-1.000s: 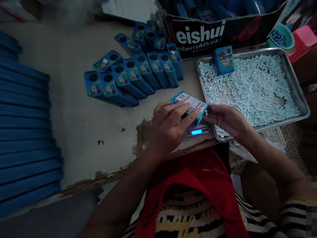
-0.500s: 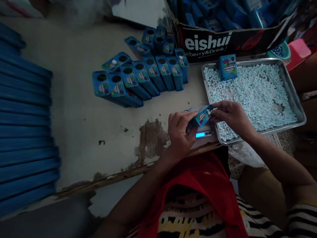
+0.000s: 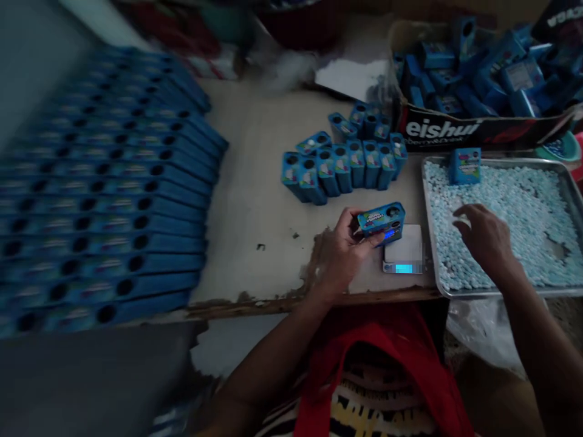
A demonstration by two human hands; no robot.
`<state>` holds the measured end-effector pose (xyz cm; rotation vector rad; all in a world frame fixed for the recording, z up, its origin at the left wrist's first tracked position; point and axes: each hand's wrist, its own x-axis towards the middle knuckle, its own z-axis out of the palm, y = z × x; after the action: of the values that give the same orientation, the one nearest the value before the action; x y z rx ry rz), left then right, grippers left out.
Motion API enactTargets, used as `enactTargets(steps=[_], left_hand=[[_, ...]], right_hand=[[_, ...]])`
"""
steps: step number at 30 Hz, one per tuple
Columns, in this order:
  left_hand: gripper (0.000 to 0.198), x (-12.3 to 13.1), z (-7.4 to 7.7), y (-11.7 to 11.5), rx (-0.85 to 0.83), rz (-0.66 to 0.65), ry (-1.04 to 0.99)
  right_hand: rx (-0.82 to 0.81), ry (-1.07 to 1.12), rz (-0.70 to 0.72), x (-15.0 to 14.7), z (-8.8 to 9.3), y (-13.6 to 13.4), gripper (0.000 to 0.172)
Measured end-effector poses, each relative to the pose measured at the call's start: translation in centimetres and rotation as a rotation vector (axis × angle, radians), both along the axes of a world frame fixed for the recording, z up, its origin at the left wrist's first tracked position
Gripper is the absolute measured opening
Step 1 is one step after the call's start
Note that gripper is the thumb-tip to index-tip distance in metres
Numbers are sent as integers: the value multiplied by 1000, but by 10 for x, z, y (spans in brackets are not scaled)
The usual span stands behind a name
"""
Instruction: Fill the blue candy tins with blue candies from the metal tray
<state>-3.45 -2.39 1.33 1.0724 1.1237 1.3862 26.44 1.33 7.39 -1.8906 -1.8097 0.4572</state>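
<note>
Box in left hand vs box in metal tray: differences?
The held box is gripped in the left hand; the tray box rests on pale pellets. The held box shows a narrow, holed end; the tray box shows a broad printed face. Both are blue.

Card, metal and rough wood meet at a worn tabletop (image 3: pixel 255 200).

We see smooth printed card on the held carton (image 3: pixel 381 217), chalky-matt pellets (image 3: pixel 519 200), dull metal in the tray (image 3: pixel 432 237), a smooth plate (image 3: pixel 404 247) on the scale (image 3: pixel 390 268), bare wood along the chipped edge (image 3: pixel 273 306), cloth in the red apron (image 3: pixel 387 331) and glossy, crinkled plastic in the bag (image 3: pixel 480 331).
</note>
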Motion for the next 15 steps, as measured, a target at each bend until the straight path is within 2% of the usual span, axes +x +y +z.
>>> enactTargets(steps=[2,5,7,9,11,12,13,15], left_hand=[[49,-46,24,9,109,107,187],[57,-132,71,46,305,357,550],[63,-192,100,91,418,517,749],[64,-243,120,150,323,587,934],[65,-280,128,210,110,612,1026],[69,-293,128,236,-57,639,1018],[69,-303,125,257,-118,605,999],[66,-319,114,283,-144,555,967]], right_hand=[[64,-215,94,1,-10,8,11],[116,-144,350,-40,-14,25,19],[173,-74,518,-90,-8,41,22],[266,-131,656,-146,1,62,29],[307,-266,763,-196,6,86,45],[298,-339,806,-216,7,97,49],[280,-410,844,-232,6,108,50],[257,-533,897,-252,5,124,40]])
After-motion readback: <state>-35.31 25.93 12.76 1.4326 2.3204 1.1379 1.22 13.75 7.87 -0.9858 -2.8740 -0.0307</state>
